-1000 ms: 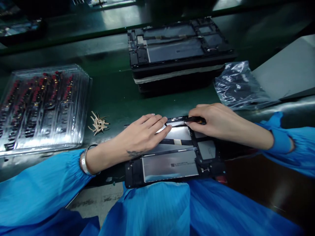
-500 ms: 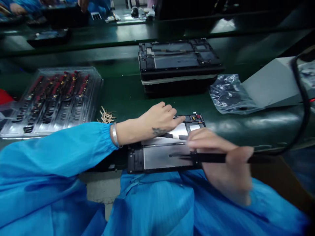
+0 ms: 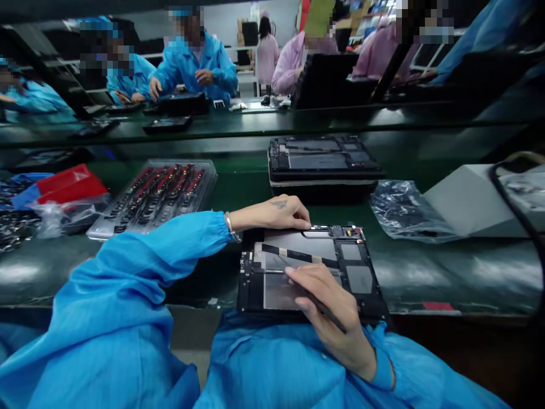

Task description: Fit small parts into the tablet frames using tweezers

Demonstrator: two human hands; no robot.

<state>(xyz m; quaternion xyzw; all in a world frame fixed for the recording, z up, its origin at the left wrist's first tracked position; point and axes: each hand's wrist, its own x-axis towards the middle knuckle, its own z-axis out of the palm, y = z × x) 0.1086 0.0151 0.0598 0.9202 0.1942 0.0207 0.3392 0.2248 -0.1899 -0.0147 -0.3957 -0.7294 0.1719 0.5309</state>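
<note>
A black tablet housing [image 3: 360,278] with silver inner panels lies at the bench's front edge, against my lap. My left hand [image 3: 285,212] rests at its far edge, fingers curled down; whether they pinch anything there is hidden. Thin dark tweezers [image 3: 323,309] are held in my right hand [image 3: 332,298] over the middle of the housing. Their tips point left, near a black flat strip [image 3: 293,254] with pale patches that crosses the panel.
A stack of similar housings [image 3: 323,162] stands behind. Clear trays of small boards [image 3: 162,193] and a red bag [image 3: 72,183] are at left. At right lie a plastic bag [image 3: 409,210], a white box [image 3: 464,199] and a black cable. Several people work beyond the bench.
The view has tilted up. The housing shows more fully, my left hand is now at its far edge, and the tweezers have turned from level to slanting up-left.
</note>
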